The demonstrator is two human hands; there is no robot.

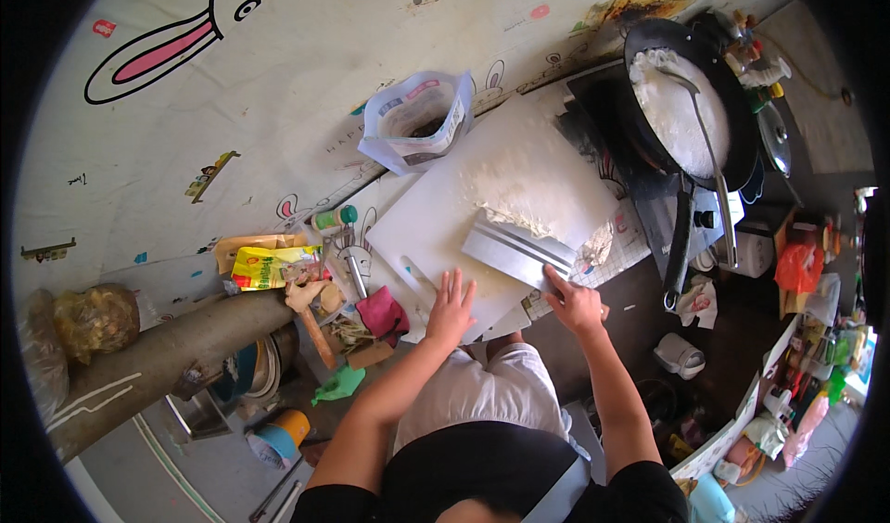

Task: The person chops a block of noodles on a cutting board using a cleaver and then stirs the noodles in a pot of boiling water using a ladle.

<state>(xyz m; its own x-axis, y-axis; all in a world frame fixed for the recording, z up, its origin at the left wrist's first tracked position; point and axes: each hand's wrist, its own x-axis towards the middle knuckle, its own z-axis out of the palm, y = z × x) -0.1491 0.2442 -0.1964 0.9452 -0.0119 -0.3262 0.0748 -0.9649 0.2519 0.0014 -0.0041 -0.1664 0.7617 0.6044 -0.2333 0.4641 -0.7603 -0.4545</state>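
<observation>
My right hand (578, 306) grips the handle of a wide-bladed cleaver (518, 248), which lies nearly flat on a white plastic cutting board (417, 210). Along the blade's far edge is pale, shredded or minced food (514, 221); some of it also lies at the board's right edge, by the blade's tip corner. Nothing is held in my left hand (450, 311), which rests with fingers spread on the near end of the board, left of the cleaver. Behind the board stands an opened plastic pouch (417, 123) with dark contents.
At the upper right a black wok (744, 154) holds whitish, foamy liquid and a metal ladle (709, 133); its handle points towards me. Left of the board are a yellow food packet (271, 267), a green-capped shaker (335, 218), a magenta cloth (382, 314) and a thick pipe (188, 342).
</observation>
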